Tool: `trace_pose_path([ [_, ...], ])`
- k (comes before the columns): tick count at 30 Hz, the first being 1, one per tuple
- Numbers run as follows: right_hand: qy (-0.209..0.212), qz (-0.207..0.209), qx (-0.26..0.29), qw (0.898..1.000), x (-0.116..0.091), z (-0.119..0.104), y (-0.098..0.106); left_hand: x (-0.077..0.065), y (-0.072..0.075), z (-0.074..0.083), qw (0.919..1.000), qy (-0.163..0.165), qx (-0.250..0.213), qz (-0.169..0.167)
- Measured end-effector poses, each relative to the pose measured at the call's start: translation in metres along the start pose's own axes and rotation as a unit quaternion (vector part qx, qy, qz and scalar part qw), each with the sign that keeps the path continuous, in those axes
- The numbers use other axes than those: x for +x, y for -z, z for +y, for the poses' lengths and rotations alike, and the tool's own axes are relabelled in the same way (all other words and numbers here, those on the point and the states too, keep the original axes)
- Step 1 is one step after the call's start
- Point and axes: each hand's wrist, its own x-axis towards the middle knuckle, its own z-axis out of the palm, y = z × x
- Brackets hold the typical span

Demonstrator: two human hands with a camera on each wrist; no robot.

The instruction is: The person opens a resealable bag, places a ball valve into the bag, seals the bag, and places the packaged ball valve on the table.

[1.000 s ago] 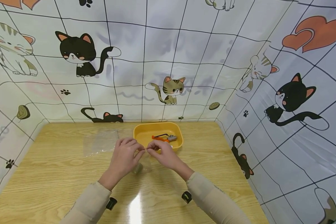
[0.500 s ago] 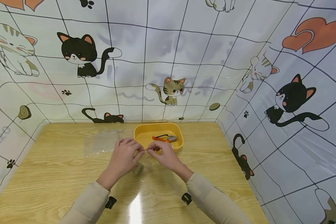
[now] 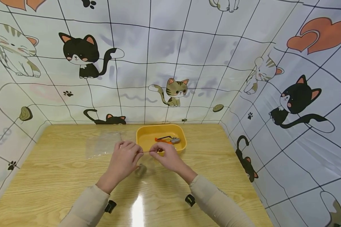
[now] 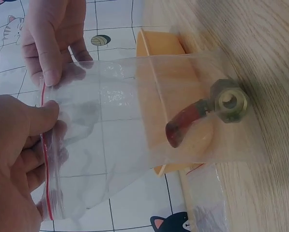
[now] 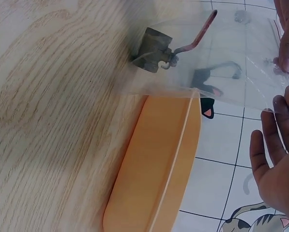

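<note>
A clear zip bag (image 4: 120, 96) with a red zip strip hangs between my hands. Inside it, at the bottom, lies a brass ball valve (image 4: 230, 100) with a red lever handle, also plain in the right wrist view. My left hand (image 3: 123, 162) pinches the zip edge between thumb and fingers. A short way along the same strip, my right hand (image 3: 167, 157) pinches it too, as the left wrist view shows. The bag's lower end reaches down to the wooden table, in front of the yellow tray. From the head view the bag is nearly invisible.
Just behind the hands stands the yellow tray (image 3: 140, 130), holding an orange-handled item (image 3: 163, 141) and a grey metal part (image 3: 174, 140). Another clear bag (image 3: 100, 145) lies flat on the wooden table (image 3: 59, 176) left of it. Cat-printed cloth walls rise behind and right.
My left hand has slid slightly left along the zip, so the gap between the two hands is wider. The right hand stays almost in place.
</note>
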Motion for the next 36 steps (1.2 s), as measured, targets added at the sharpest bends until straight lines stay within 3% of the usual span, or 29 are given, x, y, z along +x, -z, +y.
trace_pose_path([
  [7,-0.004,0.012,-0.015,1.0,-0.001,0.003,-0.001,-0.001,0.0,-0.003,0.9995,0.016,-0.025,-0.006],
  [16,-0.021,0.029,0.015,0.999,-0.006,0.01,0.002,-0.011,0.009,-0.019,0.9977,0.054,-0.039,-0.01],
  [25,-0.021,0.037,0.004,0.999,-0.005,0.01,0.001,-0.014,0.007,-0.022,0.9981,0.036,-0.046,0.019],
  [36,-0.017,0.043,0.009,0.999,-0.005,0.011,0.001,-0.015,0.004,-0.024,0.9963,0.045,-0.065,0.034],
])
